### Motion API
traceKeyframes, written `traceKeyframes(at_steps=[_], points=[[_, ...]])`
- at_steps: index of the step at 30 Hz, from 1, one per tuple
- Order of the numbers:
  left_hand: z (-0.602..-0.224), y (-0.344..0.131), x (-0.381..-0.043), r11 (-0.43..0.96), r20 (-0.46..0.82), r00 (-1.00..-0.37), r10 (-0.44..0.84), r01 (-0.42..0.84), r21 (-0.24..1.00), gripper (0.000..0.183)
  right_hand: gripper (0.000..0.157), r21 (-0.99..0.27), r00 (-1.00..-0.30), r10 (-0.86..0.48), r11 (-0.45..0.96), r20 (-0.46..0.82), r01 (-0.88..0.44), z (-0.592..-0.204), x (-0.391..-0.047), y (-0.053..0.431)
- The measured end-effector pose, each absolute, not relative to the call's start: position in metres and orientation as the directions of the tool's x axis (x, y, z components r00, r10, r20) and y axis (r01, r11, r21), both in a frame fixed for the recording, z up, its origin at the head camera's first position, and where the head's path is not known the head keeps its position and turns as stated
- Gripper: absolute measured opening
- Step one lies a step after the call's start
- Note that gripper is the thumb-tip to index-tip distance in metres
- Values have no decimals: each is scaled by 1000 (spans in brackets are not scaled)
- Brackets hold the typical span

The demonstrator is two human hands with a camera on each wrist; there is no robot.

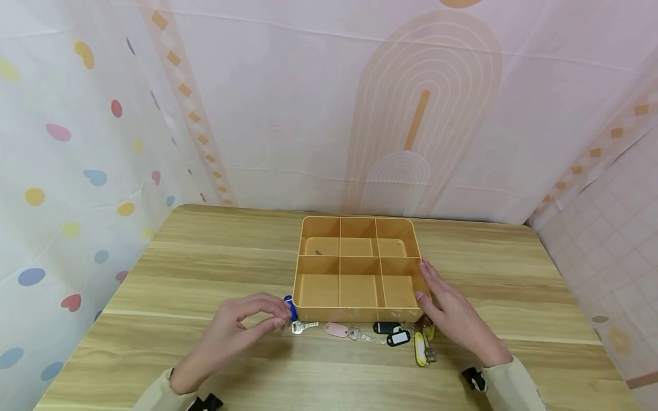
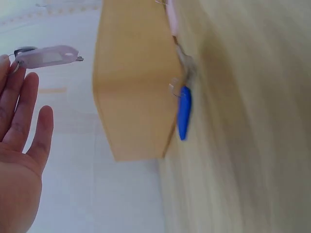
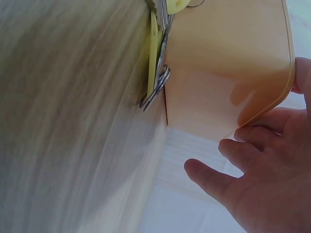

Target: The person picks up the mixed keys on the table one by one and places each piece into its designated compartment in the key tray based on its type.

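Note:
My left hand (image 1: 241, 322) is just off the front left corner of a tan compartment box (image 1: 349, 314). It pinches the ring of a key with a pale tag (image 2: 48, 57), held up above the table; the key itself is mostly hidden behind the tag. Below it on the table lies a key with a blue tag (image 2: 184, 114), close to the box's front wall. My right hand (image 1: 460, 317) rests on the box's right rim near the front corner, its thumb and fingers touching the edge and fairly straight.
Along the box's front lie a key with a pink tag (image 1: 336, 329), black tags (image 1: 398, 338) and a key with a yellow tag (image 1: 420, 349). A small dark object (image 1: 319, 252) is in the back left compartment. A printed cloth (image 1: 288, 114) hangs behind the wooden table (image 1: 221, 262).

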State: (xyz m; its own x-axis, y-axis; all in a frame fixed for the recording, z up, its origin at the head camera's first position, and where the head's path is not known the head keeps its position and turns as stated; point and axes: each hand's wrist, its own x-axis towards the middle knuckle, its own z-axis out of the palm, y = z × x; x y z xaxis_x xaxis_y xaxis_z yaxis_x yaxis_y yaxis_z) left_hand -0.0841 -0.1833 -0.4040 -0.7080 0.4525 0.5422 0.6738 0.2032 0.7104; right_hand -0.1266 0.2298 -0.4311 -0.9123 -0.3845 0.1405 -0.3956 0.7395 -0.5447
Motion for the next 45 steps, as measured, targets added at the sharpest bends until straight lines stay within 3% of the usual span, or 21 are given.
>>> traceKeyframes(at_steps=[3, 9, 16, 32, 45], points=[[-401, -174, -89, 164, 580, -689, 434, 693, 702, 29, 63, -544, -912, -383, 739, 145, -397, -431, -126, 230], [-387, -156, -95, 163, 549, -729, 408, 650, 742, 23, 64, -546, -915, -376, 741, 145, -391, -431, -126, 230], [-375, -134, -107, 115, 630, -677, 380, 711, 694, 27, 63, -536, -912, -379, 742, 158, -402, -432, -128, 230], [-358, -95, -130, 155, 580, -740, 341, 652, 742, 10, 62, -551, -912, -379, 733, 156, -399, -432, -128, 229], [-352, -67, -157, 168, 538, -789, 297, 597, 784, 8, 63, -555, -914, -373, 733, 157, -394, -433, -127, 229]])
